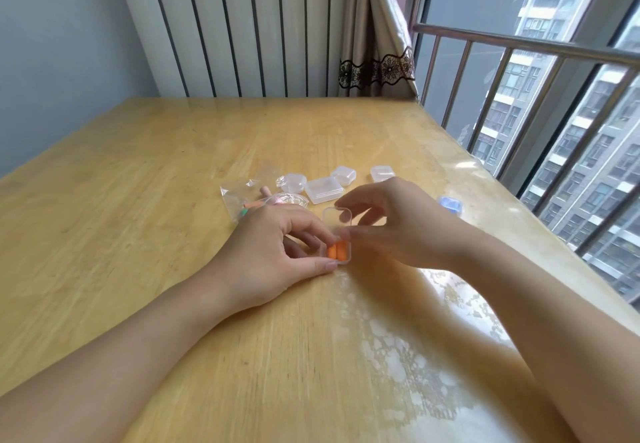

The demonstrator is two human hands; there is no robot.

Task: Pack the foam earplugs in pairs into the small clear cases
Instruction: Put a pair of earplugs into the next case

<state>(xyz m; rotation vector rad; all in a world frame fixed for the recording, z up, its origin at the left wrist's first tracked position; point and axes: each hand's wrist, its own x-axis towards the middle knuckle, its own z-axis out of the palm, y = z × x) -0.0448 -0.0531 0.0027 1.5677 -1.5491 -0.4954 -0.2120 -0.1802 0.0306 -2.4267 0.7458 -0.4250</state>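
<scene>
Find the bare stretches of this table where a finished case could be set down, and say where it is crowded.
Free: the table left of the left hand and plastic bags; the far strip between the clear cases and the wall; the near edge between the forearms. Crowded: the middle, where both hands hold the open case behind the bags, spare cases and a blue-filled case beside the right hand.

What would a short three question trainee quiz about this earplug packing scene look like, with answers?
1. True or false: the open case holds two orange earplugs.
2. Which hand touches the raised lid: A left hand, B right hand?
3. Fill in: the blue item lies to the ____ of the right hand.

Key: 1 true; 2 B; 3 right.
</scene>
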